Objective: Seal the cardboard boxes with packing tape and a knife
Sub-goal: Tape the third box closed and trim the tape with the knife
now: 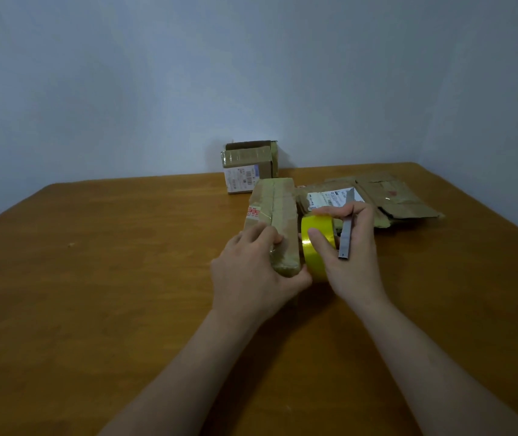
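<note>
Fingers point(265, 236) of left hand point(251, 272) curl over box point(275, 209) edge; right hand point(350, 265) grips tape point(317, 223), knife point(346, 237); wide table point(94, 278) left

It looks like a plain room in a home; a wooden tabletop point(109, 278) stands against plain blue-grey walls point(157, 89) in dim, even light; on it are worn, reused parcels with shipping labels: a back box point(248, 166) by the wall, a flat box point(386, 196), a near box point(275, 212); a tape roll point(314, 247) and a knife point(345, 237) suggest household packing.
</note>
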